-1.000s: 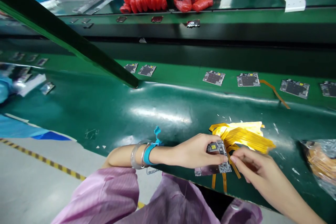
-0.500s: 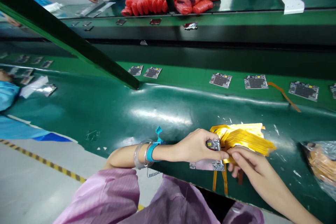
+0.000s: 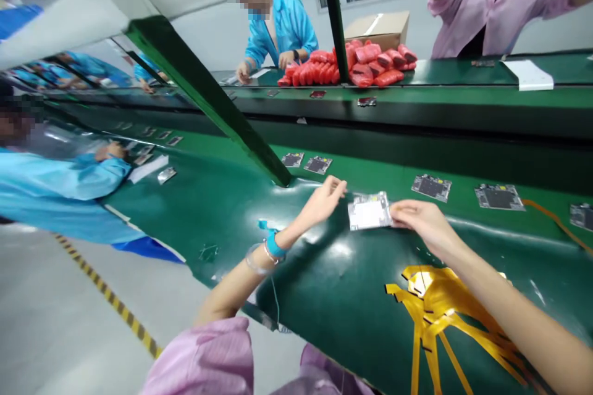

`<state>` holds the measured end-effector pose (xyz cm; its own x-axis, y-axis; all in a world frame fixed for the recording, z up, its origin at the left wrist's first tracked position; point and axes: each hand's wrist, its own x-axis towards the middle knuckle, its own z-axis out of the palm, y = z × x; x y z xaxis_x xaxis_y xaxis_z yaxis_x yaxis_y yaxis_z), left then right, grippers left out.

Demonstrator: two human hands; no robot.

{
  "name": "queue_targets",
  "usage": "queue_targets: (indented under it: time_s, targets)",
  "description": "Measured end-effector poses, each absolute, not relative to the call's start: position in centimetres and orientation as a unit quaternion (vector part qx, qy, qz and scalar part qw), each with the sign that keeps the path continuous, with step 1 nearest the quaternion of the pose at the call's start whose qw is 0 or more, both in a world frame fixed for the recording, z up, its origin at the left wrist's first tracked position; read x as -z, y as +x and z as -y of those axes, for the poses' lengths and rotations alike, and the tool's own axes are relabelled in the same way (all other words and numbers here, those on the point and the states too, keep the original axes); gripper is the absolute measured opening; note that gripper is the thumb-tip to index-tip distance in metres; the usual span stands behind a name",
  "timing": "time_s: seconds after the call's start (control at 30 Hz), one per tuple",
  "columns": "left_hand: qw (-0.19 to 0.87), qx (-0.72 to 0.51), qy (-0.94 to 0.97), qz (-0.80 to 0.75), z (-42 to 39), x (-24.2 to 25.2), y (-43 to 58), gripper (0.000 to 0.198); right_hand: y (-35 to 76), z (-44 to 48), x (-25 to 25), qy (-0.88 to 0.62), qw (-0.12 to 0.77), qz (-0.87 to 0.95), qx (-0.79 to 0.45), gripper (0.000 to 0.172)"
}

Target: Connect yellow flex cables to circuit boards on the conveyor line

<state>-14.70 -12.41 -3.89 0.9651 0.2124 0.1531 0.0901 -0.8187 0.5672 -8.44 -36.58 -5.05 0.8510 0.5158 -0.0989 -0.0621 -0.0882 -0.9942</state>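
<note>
In front of me, my right hand (image 3: 417, 219) pinches a circuit board (image 3: 369, 215) by its right edge. A large white patch covers much of the board's face, which is held up near the belt's edge. Just left of the board is my left hand (image 3: 327, 197), apart from it, its fingers curled together and no object visible in them. A blue strap with a coiled cord circles the left wrist. Below my right forearm, a bundle of orange flex cables (image 3: 435, 308) lies on the green bench mat (image 3: 324, 296), partly covered by the arm.
Several circuit boards (image 3: 499, 196) lie along the green belt (image 3: 370, 176); an orange strip touches one. A slanted green post (image 3: 217, 105) stands at left. Co-workers in blue (image 3: 60, 179) and pink sit around. Red wrapped packs (image 3: 365, 65) and a carton (image 3: 380, 28) stand across.
My hands have left the flex cables and moved forward toward the belt. The board has passed from my left hand to my right, and the hands have separated. The view has tilted up.
</note>
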Motion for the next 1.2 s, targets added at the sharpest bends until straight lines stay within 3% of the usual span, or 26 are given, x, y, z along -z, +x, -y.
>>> queue_targets:
  time_s: [0.07,0.27,0.5,0.7,0.9,0.97,1.0,1.07,1.2]
  targets:
    - [0.231,-0.148,0.954,-0.123,8.7,3.4,-12.8,0.025,-4.9,34.9,4.2,-0.723,0.648,0.156,-0.183,0.015]
    - [0.079,-0.152,0.967,-0.187,1.4,1.2,-8.5,0.043,0.6,35.6,3.6,-0.8,0.581,0.146,-0.018,0.027]
    - [0.03,-0.013,0.975,-0.22,-2.7,-0.2,-4.7,0.035,-5.5,44.7,7.4,-0.846,0.482,0.226,0.012,0.019]
    - [0.02,-0.034,0.974,-0.224,-3.1,-2.1,-4.4,0.047,-12.9,47.3,9.0,-0.859,0.384,0.337,-0.007,0.015]
    - [0.079,-0.152,0.971,-0.164,2.8,-1.8,-7.1,0.024,-13.5,44.6,10.0,-0.851,0.319,0.418,-0.012,0.015]
    - [0.138,-0.176,0.968,-0.115,6.6,-0.5,-9.3,0.029,-13.2,44.3,10.1,-0.851,0.31,0.423,-0.013,0.018]
    - [0.236,-0.177,0.954,-0.058,8.8,0.2,-10.5,0.031,-13.1,44.4,10.1,-0.853,0.308,0.422,-0.013,0.015]
    - [0.386,-0.128,0.912,0.042,13.0,1.4,-13.2,0.034,-13.2,44.6,10.1,-0.858,0.306,0.412,-0.01,0.005]
    - [0.443,-0.02,0.891,0.1,19.5,2.6,-17.2,0.032,-13.5,44.8,10.3,-0.862,0.313,0.399,-0.008,0.01]
